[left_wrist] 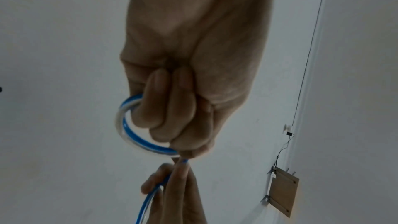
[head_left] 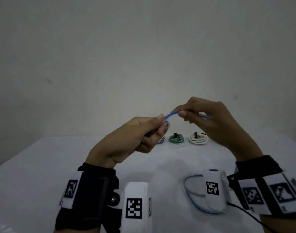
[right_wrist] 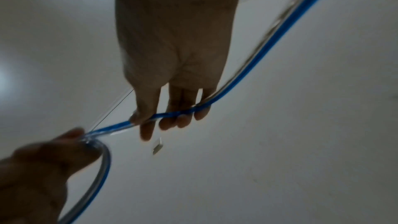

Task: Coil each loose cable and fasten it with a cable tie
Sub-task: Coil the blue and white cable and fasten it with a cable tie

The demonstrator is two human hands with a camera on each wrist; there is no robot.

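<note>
A blue and clear cable (head_left: 170,114) spans between my two raised hands above the white table (head_left: 43,165). My left hand (head_left: 149,130) grips a small coil of it (left_wrist: 133,130) with curled fingers, and a dark strip, maybe a cable tie (head_left: 149,134), pokes out beside the fingers. My right hand (head_left: 192,113) pinches the cable (right_wrist: 176,113) a short way from the coil, between thumb and fingers. The loose length runs behind the right hand and lies in a loop (head_left: 192,190) on the table near my right wrist.
At the back of the table lie a green coil (head_left: 176,138) and a white coil (head_left: 198,139), each bound with a black tie. A third, bluish coil (head_left: 161,140) shows partly behind my left hand. A plain wall (head_left: 143,47) rises behind the table.
</note>
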